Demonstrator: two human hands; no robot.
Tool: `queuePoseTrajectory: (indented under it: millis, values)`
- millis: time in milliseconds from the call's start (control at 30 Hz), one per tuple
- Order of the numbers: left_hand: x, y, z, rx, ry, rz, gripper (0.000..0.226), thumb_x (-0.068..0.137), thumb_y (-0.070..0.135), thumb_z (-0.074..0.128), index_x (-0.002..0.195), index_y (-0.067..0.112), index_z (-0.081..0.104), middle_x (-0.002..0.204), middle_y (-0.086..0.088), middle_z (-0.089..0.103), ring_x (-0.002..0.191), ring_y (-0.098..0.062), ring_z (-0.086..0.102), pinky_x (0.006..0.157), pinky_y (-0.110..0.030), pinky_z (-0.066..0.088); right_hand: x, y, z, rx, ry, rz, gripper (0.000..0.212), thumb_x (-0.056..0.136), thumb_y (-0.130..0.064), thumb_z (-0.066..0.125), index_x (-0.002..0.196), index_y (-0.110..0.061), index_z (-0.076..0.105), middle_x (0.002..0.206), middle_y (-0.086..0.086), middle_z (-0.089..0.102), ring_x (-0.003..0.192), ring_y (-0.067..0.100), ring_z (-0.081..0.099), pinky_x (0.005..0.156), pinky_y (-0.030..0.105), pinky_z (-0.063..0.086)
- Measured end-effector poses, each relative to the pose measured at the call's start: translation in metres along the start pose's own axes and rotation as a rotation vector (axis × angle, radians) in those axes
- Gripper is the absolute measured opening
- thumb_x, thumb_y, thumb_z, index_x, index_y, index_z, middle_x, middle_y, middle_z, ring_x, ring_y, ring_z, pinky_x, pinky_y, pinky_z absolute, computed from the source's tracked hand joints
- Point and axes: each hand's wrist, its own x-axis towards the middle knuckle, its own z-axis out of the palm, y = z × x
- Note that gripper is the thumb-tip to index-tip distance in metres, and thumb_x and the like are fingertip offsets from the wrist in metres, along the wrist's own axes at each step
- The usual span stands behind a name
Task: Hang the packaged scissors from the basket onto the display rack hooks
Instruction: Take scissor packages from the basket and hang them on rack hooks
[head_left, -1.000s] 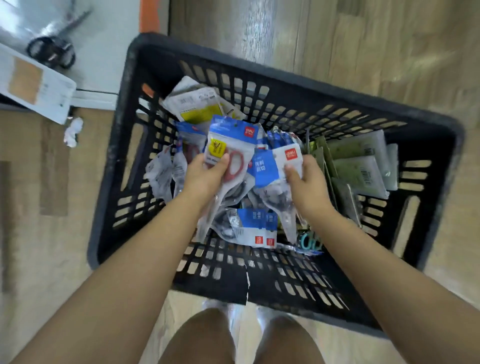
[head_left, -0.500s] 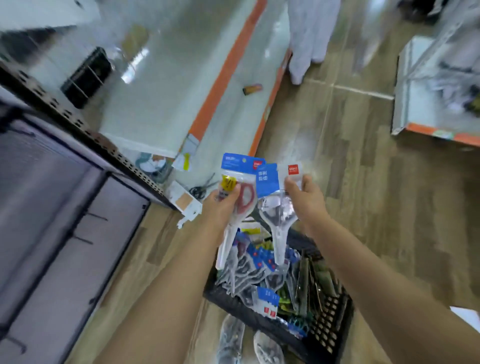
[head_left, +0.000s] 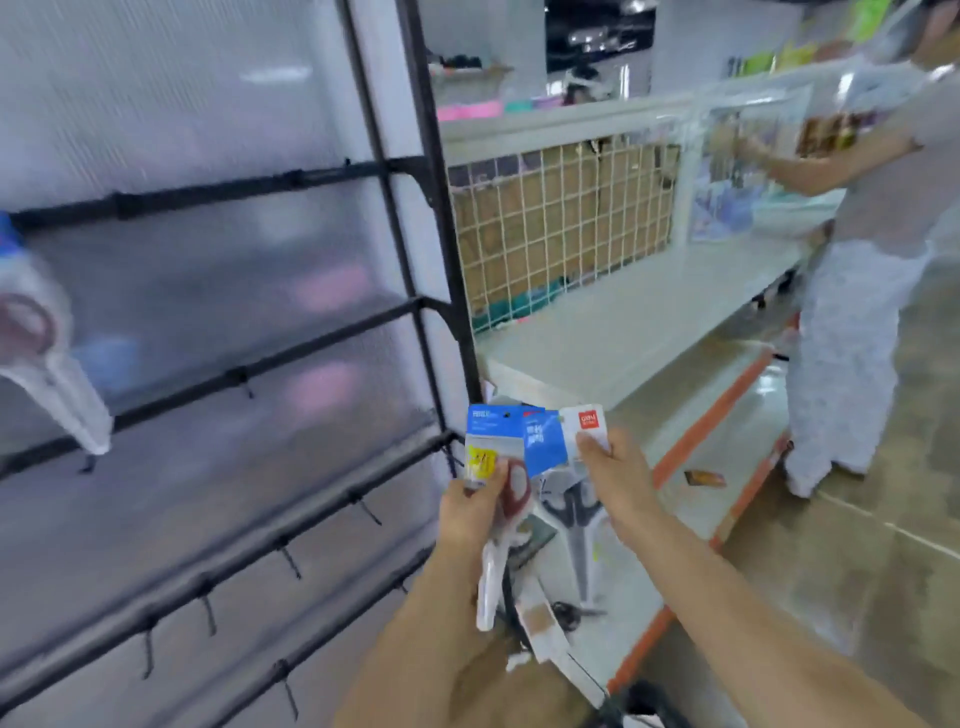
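Each hand pinches a scissors pack: the left hand (head_left: 475, 512) has the red-handled pack (head_left: 498, 499), the right hand (head_left: 615, 480) the black-handled pack (head_left: 574, 512), both near the rack hooks (head_left: 288, 558). With both hands full, a pack's hang hole could miss its thin hook and drop.

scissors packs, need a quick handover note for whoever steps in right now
Left hand: grips a clear packet of red-handled scissors with a blue header and yellow sticker.
Right hand: pinches a clear packet of dark-handled scissors with a blue-and-white header.
Black display rack with hooks stands to the left; one blurred packet of scissors already hangs at its far left.
Left: hang both held packets on hooks. The basket is out of view.
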Motion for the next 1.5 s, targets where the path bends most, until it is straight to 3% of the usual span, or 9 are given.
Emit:
queuePoseTrajectory:
  millis: [167,300,467,567,700,867,1100,1233,1500]
  values:
    - [-0.045,0.097,-0.069,-0.06,0.177,0.116,0.027,0.08,0.033,0.073,0.093,0.011,0.066,0.087,-0.004,0.068,0.074,-0.014,0.062,0.07,-0.027,0.054,-0.012,-0.086,0.066,0.034,-0.128,-0.134,0.015,0.096,-0.017,0.051,0.104,-0.005,0.057,0.094,0.006,0.058,0.084,0.019,0.053,0.058,0.022,0.037]
    - [-0.065,0.145,-0.13,-0.087,0.282,0.219,0.026,0.085,0.032,0.068,0.098,0.011,0.064,0.098,-0.007,0.068,0.083,-0.019,0.063,0.083,-0.035,0.053,-0.032,-0.134,0.117,0.094,-0.226,-0.196,0.021,0.096,-0.02,0.052,0.109,-0.005,0.059,0.102,0.008,0.063,0.084,0.017,0.055,0.06,0.023,0.039]
    - [-0.085,0.18,-0.191,-0.12,0.378,0.292,0.019,0.087,0.033,0.066,0.085,0.015,0.058,0.087,-0.002,0.065,0.076,-0.014,0.06,0.071,-0.028,0.051,-0.057,-0.182,0.175,0.153,-0.341,-0.235,0.024,0.098,-0.021,0.049,0.116,-0.007,0.056,0.1,0.002,0.059,0.075,0.006,0.053,0.047,0.006,0.037]
    - [-0.094,0.195,-0.223,-0.15,0.409,0.315,0.02,0.086,0.032,0.067,0.08,0.017,0.055,0.083,-0.002,0.063,0.074,-0.015,0.059,0.081,-0.034,0.051,-0.072,-0.207,0.207,0.174,-0.386,-0.259,0.025,0.098,-0.022,0.049,0.114,-0.005,0.057,0.101,0.003,0.062,0.075,0.005,0.054,0.054,0.015,0.038]
    - [-0.102,0.206,-0.259,-0.156,0.459,0.369,0.018,0.087,0.031,0.066,0.081,0.017,0.056,0.084,-0.001,0.063,0.075,-0.014,0.059,0.076,-0.03,0.049,-0.091,-0.228,0.238,0.161,-0.458,-0.314,0.022,0.099,-0.025,0.047,0.111,-0.009,0.055,0.102,0.002,0.062,0.077,0.002,0.055,0.055,0.016,0.038]
    - [-0.101,0.207,-0.288,-0.157,0.492,0.349,0.021,0.084,0.034,0.068,0.084,0.017,0.057,0.093,-0.004,0.065,0.096,-0.024,0.06,0.098,-0.041,0.047,-0.096,-0.243,0.253,0.162,-0.435,-0.357,0.019,0.099,-0.027,0.046,0.104,-0.01,0.054,0.104,0.006,0.064,0.084,0.012,0.058,0.06,0.02,0.043]
    - [-0.091,0.209,-0.293,-0.179,0.493,0.362,0.02,0.084,0.035,0.067,0.087,0.018,0.058,0.091,-0.002,0.064,0.094,-0.023,0.06,0.096,-0.039,0.047,-0.071,-0.265,0.255,0.188,-0.313,-0.383,0.012,0.097,-0.021,0.047,0.094,-0.01,0.052,0.093,0.008,0.06,0.076,0.014,0.054,0.058,0.021,0.04]
    - [-0.079,0.214,-0.287,-0.192,0.514,0.355,0.03,0.08,0.038,0.071,0.093,0.015,0.059,0.09,-0.003,0.065,0.091,-0.022,0.062,0.095,-0.04,0.048,-0.056,-0.273,0.26,0.108,-0.288,-0.485,0.011,0.095,-0.018,0.048,0.089,-0.01,0.052,0.074,-0.004,0.053,0.075,0.015,0.05,0.054,0.02,0.034]
    - [-0.06,0.219,-0.283,-0.124,0.53,0.365,0.027,0.078,0.042,0.072,0.084,0.019,0.059,0.087,-0.001,0.066,0.092,-0.023,0.062,0.098,-0.043,0.047,-0.037,-0.277,0.278,0.145,-0.283,-0.425,0.016,0.096,-0.023,0.048,0.09,-0.008,0.052,0.096,0.01,0.064,0.089,0.023,0.062,0.071,0.033,0.046]
